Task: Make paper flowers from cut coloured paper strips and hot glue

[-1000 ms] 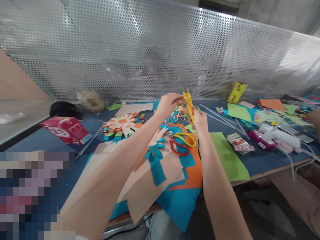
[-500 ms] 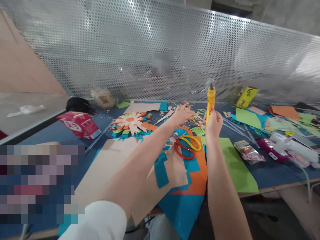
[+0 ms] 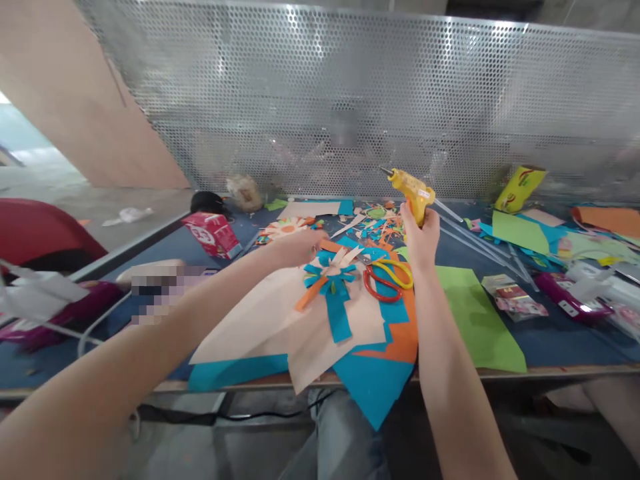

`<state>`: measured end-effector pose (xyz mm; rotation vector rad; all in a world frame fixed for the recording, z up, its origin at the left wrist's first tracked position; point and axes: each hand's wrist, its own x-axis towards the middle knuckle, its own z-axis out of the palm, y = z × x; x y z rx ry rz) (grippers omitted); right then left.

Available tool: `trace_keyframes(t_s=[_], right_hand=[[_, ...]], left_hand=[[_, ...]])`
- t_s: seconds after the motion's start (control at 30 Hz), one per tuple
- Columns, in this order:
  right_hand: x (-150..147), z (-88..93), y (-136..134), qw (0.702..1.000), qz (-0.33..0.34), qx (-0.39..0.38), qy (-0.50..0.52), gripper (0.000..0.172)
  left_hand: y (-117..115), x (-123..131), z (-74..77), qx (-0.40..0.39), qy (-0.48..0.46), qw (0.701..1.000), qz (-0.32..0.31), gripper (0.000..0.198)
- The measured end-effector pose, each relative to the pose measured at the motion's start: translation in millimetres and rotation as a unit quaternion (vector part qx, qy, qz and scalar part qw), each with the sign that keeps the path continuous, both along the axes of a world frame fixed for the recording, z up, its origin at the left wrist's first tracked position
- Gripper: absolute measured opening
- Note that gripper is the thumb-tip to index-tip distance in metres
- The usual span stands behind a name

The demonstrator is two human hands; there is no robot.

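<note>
In my right hand (image 3: pixel 421 233) I grip a yellow hot glue gun (image 3: pixel 413 187) by its handle, nozzle pointing left. My left hand (image 3: pixel 303 247) is bent with fingers drawn together at the near edge of a layered paper flower (image 3: pixel 287 229); what is between the fingertips is hidden. An orange paper strip (image 3: pixel 330 246) shows just past those fingertips. Nearer me lies a smaller blue and cream paper flower (image 3: pixel 331 272), with an orange strip (image 3: pixel 311 293) and blue strip (image 3: pixel 340 320) sticking out. Scissors (image 3: pixel 385 279) with red and yellow handles rest on the stacked paper sheets (image 3: pixel 250 320).
Paper scraps (image 3: pixel 383 223) litter the back of the table. Clear glue sticks (image 3: pixel 475 243) and a green sheet (image 3: pixel 457 320) lie right, near a purple and white device (image 3: pixel 570 293). A red box (image 3: pixel 213 235) stands left, a yellow tube (image 3: pixel 520 189) back right.
My left hand has pulled back left from the scraps to the large flower, its fingers drawn in. The glue gun has turned from upright to pointing left. The small flower has come into sight.
</note>
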<state>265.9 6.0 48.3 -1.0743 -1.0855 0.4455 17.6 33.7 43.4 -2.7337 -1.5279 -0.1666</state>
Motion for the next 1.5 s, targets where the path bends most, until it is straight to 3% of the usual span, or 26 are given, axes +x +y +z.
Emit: trace_keyframes(t_s=[0.1,0.2,0.37,0.47,0.53,0.63,0.73,0.83,0.9,1.0,1.03,1.2,1.37,1.43,1.5], right_hand=[[-6.2,5.9,-8.2,0.999,-0.008,-0.001,0.048,0.038],[-9.0,8.3,-12.6,0.999,0.010,0.000,0.045,0.038],[-10.3,3.6,-10.2,1.000,0.007,0.016,0.014,0.039],[-11.9,0.4,-7.9,1.000,0.027,-0.015,-0.002,0.044],[-13.2,-1.4,-6.6,0.999,0.036,-0.033,-0.015,0.046],[-14.1,-4.5,-3.9,0.999,0.035,-0.024,-0.034,0.048],[-13.8,-7.1,-0.9,0.998,0.030,-0.012,-0.045,0.050],[-13.8,-7.7,0.0,0.998,0.019,-0.023,-0.059,0.051],[-14.1,-7.4,-0.6,0.997,0.013,-0.031,-0.066,0.050],[-14.1,-6.9,-1.3,0.997,0.021,-0.038,-0.057,0.049],[-13.9,-7.0,-1.2,0.997,0.024,-0.040,-0.055,0.048],[-13.2,-7.7,-0.2,0.998,0.016,-0.032,-0.057,0.048],[-15.0,-6.3,-2.2,0.998,0.034,-0.033,-0.042,0.047],[-15.4,-5.2,-3.4,0.998,0.034,-0.038,-0.047,0.046],[-15.4,-4.4,-4.0,0.997,0.028,-0.037,-0.055,0.044]], left_hand=[[-26.6,-24.8,-21.7,-0.005,0.013,0.995,-0.099,0.048],[-42.6,-38.0,-35.0,-0.014,-0.007,0.992,-0.129,0.041],[-50.5,-33.8,-39.1,-0.025,-0.056,0.987,-0.147,0.038],[-52.0,-28.1,-35.5,-0.035,-0.095,0.985,-0.137,0.041],[-51.6,-26.2,-33.2,-0.043,-0.157,0.979,-0.121,0.044],[-46.7,-24.0,-32.6,-0.100,-0.276,0.955,-0.032,0.048],[-39.2,-19.5,-34.7,-0.181,-0.378,0.906,0.067,0.045],[-34.3,-11.7,-36.0,-0.222,-0.440,0.863,0.108,0.043],[-32.8,-5.8,-36.1,-0.264,-0.485,0.824,0.129,0.042],[-30.6,1.9,-36.8,-0.337,-0.562,0.735,0.174,0.038],[-29.8,3.9,-37.3,-0.350,-0.567,0.721,0.188,0.037],[-28.9,8.4,-35.0,-0.350,-0.547,0.736,0.190,0.045],[-34.1,11.8,-20.7,-0.322,-0.550,0.752,0.168,0.049],[-36.4,16.0,-15.5,-0.340,-0.560,0.734,0.180,0.036],[-39.1,21.6,-11.9,-0.374,-0.591,0.686,0.201,0.018]])
